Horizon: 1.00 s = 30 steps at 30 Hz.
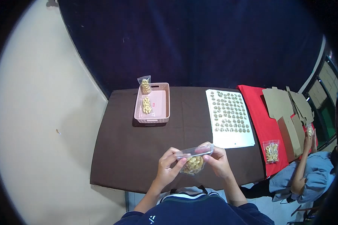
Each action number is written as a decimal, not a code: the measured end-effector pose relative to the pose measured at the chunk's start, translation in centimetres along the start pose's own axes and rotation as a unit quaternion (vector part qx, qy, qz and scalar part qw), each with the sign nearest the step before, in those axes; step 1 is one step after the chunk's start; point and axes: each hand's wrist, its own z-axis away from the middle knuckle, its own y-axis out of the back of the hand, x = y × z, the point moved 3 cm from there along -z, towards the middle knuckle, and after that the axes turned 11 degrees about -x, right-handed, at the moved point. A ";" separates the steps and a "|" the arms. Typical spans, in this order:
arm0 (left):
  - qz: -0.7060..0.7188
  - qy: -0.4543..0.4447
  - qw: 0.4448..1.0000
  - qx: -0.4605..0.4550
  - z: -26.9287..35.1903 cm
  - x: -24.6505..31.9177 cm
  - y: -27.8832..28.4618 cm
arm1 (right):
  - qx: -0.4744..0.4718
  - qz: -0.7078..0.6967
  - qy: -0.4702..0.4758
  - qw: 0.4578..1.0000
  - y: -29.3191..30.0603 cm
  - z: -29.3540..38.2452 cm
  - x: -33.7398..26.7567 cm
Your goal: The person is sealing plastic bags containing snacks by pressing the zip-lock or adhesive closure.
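A clear plastic pouch of pale nuts [193, 165] hangs over the near part of the brown-covered table [169, 140]. Its upper edge is pinched at one side by my left hand [169, 166] and at the other by my right hand [217, 160], thumbs towards me. The nuts fill the lower part of the pouch, which looks like cashews. Beyond my hands, to the left, stands a pink plastic basket [160, 105]. One pouch of nuts [147, 105] lies inside it, and another pouch [145, 85] leans on its far left corner.
Right of centre lies a stack of white sheets [228, 139] with rows of round stickers. Past it, a red cloth [249, 98] carries flattened cardboard boxes [278, 104], an upright carton [288, 137] and a nut pouch [271, 152]. A person [307, 174] at the right holds a small pouch [309, 131].
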 end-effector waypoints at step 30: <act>-0.328 -0.215 0.918 0.051 0.9 6.3 4.6 | -0.033 0.528 0.261 0.808 -6.7 -3.0 -4.8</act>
